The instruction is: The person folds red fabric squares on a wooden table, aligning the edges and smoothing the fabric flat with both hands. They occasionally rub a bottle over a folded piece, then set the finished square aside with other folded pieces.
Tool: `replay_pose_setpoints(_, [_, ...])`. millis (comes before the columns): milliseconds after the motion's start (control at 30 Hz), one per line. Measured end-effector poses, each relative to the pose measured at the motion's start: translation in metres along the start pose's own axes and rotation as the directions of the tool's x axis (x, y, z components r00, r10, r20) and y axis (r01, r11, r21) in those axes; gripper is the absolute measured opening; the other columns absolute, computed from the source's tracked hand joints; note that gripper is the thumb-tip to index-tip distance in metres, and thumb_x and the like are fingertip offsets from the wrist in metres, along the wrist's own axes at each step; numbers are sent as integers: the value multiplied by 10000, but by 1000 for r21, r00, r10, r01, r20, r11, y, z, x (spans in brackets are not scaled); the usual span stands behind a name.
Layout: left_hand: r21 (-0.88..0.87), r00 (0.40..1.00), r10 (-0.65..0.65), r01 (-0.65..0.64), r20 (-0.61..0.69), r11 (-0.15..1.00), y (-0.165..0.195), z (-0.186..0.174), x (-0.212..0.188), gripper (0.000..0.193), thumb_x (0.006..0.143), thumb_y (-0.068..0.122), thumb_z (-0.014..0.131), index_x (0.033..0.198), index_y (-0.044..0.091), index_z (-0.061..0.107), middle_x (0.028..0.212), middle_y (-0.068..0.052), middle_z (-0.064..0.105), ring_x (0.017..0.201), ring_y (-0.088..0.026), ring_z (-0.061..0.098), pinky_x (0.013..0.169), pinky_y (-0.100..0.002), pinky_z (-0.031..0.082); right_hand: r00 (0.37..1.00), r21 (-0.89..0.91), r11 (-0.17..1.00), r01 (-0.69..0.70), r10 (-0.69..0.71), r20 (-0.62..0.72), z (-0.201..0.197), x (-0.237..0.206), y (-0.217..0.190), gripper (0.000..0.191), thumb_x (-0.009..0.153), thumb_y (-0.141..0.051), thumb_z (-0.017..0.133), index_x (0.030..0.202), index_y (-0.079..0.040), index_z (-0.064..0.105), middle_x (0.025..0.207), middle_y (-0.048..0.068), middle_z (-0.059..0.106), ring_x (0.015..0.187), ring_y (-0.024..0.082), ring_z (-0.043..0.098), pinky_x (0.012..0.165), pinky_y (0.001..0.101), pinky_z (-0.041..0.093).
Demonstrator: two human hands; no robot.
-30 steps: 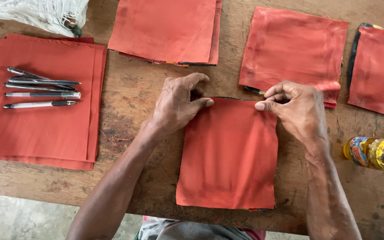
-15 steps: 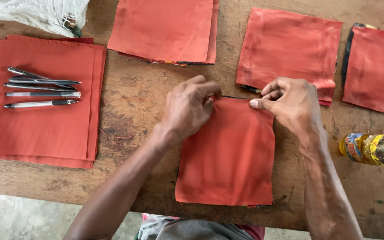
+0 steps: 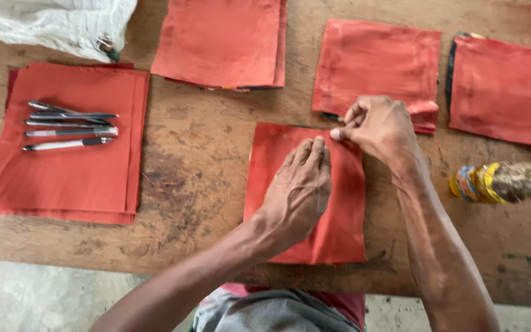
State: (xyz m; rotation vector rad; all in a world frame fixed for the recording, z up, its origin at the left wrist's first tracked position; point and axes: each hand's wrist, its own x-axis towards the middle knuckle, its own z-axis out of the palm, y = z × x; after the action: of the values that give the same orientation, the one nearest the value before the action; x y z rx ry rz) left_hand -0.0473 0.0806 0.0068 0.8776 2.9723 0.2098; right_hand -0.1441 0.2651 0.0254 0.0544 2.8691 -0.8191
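Note:
A red square of cloth (image 3: 339,227) lies on the wooden table (image 3: 198,166) in front of me. My left hand (image 3: 299,187) rests flat on it, fingers together and pointing toward its top edge. My right hand (image 3: 376,126) pinches that top edge near the right corner between thumb and fingers. Most of the cloth's upper middle is hidden under my left hand.
A stack of red cloth squares (image 3: 62,178) at left carries several pens (image 3: 69,126). More red stacks lie at the back middle (image 3: 222,43), back right (image 3: 376,61) and far right (image 3: 505,92). A white mesh bag (image 3: 50,24) sits top left; a banded bundle (image 3: 499,181) at right.
My left hand has moved from the cloth's top-left corner to lie flat over its middle. My right hand stays pinching the top edge. The view has shifted slightly.

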Motion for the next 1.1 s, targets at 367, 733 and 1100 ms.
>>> replay_pose_setpoints(367, [-275, 996, -64, 43, -67, 960, 13, 26, -8, 817, 983, 428, 496, 1533, -113, 229, 1657, -234, 187, 1531, -411, 137, 1226, -505, 136, 961, 457, 887, 59, -175, 216, -28, -14, 32, 597, 665, -263, 909, 1173, -71, 661, 931, 74, 780, 837, 86, 718, 710, 249, 588])
replay_pose_setpoints(733, [-243, 998, -12, 26, 59, 970, 4, -6, 2, 874, 909, 475, 601, 1500, -82, 277, 1600, -221, 247, 1465, -412, 227, 1167, -537, 190, 991, 354, 933, 65, -102, 85, -25, -18, 26, 339, 839, -66, 820, 1112, -35, 621, 881, 76, 769, 818, 81, 705, 683, 247, 544])
replay_pose_setpoints(1100, [-189, 977, 85, -47, 194, 981, -10, -36, 27, 834, 874, 488, 569, 1489, -21, 328, 1402, -134, 430, 1289, -301, 369, 973, -506, 345, 992, 260, 965, -38, 4, 128, -23, -14, 29, 328, 830, -101, 829, 1091, -47, 638, 894, 67, 785, 824, 98, 717, 694, 264, 560])
